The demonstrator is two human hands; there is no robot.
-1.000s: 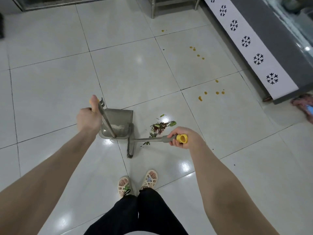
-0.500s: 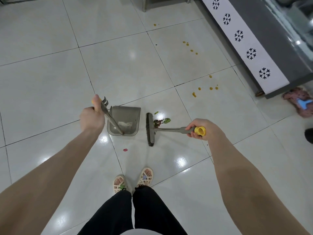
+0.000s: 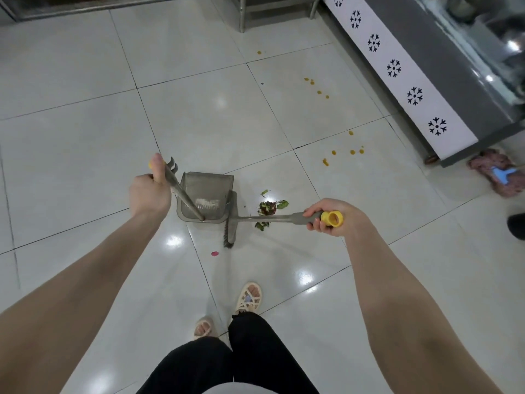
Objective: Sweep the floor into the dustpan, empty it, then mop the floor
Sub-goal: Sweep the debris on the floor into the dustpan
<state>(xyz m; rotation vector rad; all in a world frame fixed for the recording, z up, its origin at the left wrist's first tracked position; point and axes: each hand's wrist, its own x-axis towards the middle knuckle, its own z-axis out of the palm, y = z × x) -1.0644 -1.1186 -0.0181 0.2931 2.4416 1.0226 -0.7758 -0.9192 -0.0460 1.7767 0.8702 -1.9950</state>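
The dustpan [image 3: 206,194] is steadied on the floor by the left hand [image 3: 149,194], clamped round its long handle, mouth toward the broom [image 3: 230,223], whose yellow-tipped handle is gripped by the right hand [image 3: 326,216]. The leaf scraps [image 3: 270,207] are shut off from the pan by the broom head itself. A pink scrap [image 3: 214,253], yellow spots [image 3: 325,162] and a mop [image 3: 494,172] are scattered around.

Left arm [image 3: 85,280] extends toward 1 o'clock, left hand [image 3: 149,194] gripping dustpan handle [image 3: 184,194]; right arm [image 3: 397,294] toward 11 o'clock, right hand [image 3: 335,214] gripping broom handle [image 3: 270,218].

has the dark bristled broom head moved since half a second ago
Yes. The dark bristled broom head has swung left, closing the gap to the grey plastic dustpan and nearing the pink floor scrap.
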